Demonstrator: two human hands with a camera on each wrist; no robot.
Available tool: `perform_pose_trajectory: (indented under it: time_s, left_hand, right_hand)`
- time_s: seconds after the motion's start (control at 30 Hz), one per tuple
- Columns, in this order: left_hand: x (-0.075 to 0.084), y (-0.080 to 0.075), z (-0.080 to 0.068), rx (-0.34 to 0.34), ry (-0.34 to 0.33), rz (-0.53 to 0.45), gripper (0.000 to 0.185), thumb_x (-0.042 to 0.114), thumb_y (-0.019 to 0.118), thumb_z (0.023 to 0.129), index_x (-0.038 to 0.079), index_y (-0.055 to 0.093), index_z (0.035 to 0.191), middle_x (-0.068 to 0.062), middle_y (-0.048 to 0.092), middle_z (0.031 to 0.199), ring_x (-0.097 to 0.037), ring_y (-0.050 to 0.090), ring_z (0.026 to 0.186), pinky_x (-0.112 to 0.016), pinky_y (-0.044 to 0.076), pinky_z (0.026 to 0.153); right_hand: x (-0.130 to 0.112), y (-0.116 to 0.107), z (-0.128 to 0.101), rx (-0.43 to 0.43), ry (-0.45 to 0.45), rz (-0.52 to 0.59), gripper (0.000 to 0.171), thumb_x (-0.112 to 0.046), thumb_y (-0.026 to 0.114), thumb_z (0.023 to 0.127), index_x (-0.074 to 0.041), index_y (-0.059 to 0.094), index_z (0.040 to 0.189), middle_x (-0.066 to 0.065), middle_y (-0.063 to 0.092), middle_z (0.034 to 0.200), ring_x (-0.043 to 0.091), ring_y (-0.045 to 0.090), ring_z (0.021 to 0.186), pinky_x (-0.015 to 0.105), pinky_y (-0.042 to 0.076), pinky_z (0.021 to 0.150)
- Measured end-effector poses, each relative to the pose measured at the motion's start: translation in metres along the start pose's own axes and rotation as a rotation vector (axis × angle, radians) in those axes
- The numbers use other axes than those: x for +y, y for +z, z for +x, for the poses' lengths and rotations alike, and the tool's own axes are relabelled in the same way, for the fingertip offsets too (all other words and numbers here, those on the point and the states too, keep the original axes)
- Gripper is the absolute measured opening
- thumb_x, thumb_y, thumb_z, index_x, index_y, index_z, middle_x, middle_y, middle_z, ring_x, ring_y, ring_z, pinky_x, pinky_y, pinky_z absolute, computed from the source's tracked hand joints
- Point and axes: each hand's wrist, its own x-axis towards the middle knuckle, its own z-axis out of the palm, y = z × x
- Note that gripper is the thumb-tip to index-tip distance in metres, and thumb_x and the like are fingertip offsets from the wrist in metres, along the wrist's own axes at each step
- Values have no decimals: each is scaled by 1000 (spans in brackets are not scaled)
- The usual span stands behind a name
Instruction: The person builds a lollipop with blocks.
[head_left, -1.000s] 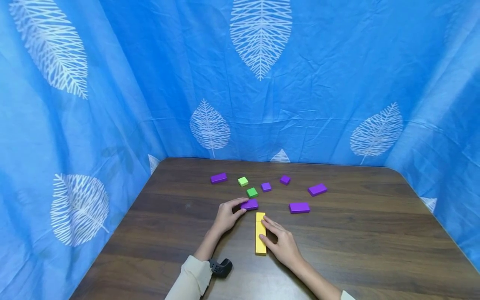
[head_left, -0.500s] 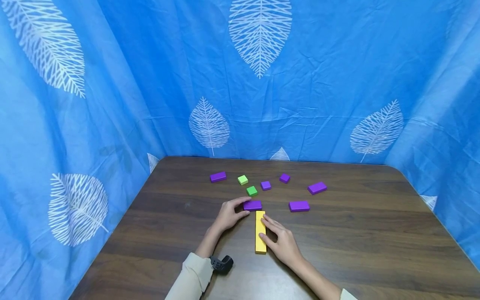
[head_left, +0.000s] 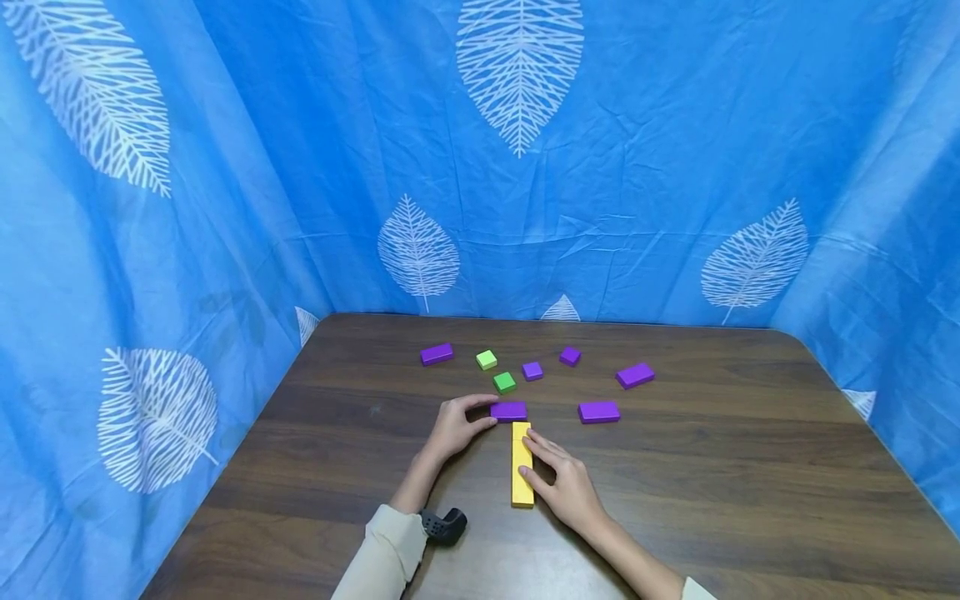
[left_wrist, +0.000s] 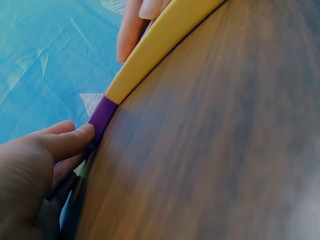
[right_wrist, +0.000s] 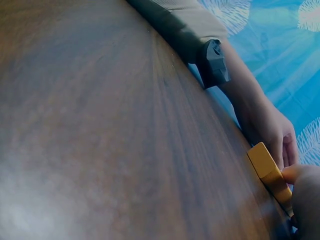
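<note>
My left hand (head_left: 456,427) pinches the left end of a purple rectangular block (head_left: 510,412), thumb on the near side and index finger on the far side. Just below that block, a yellow bar (head_left: 522,475) points toward me; a seam near its far end suggests two blocks in line. In the left wrist view the purple block (left_wrist: 101,117) seems to meet the yellow bar (left_wrist: 155,45). Fingers and thumb of my right hand (head_left: 564,487) rest along the bar's right side, without wrapping round it. The right wrist view shows the near end of the yellow bar (right_wrist: 263,160).
Beyond the hands lie a green block (head_left: 505,382), a light green block (head_left: 487,360) and two small purple blocks, one (head_left: 532,371) nearer. Longer purple blocks lie far left (head_left: 437,354) and at right (head_left: 598,412). A blue leaf-print curtain (head_left: 600,208) surrounds the wooden table (head_left: 712,467).
The purple block has slid right, its right end now above the yellow bar's far end. My left hand has shifted slightly with it; the right hand and yellow bar stay nearly still.
</note>
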Motion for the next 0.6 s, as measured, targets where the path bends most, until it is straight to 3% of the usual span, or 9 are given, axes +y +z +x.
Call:
perform_pose_trajectory:
  time_s: [0.6]
  left_hand:
    - [7, 7, 3, -56, 7, 16, 31, 26, 69, 78, 20, 67, 108, 2, 66, 106, -11, 59, 100, -29, 46, 88]
  right_hand:
    - [0, -1, 0, -8, 2, -15, 44, -28, 68, 80, -8, 59, 118, 4, 53, 127, 23, 51, 115, 39, 41, 95]
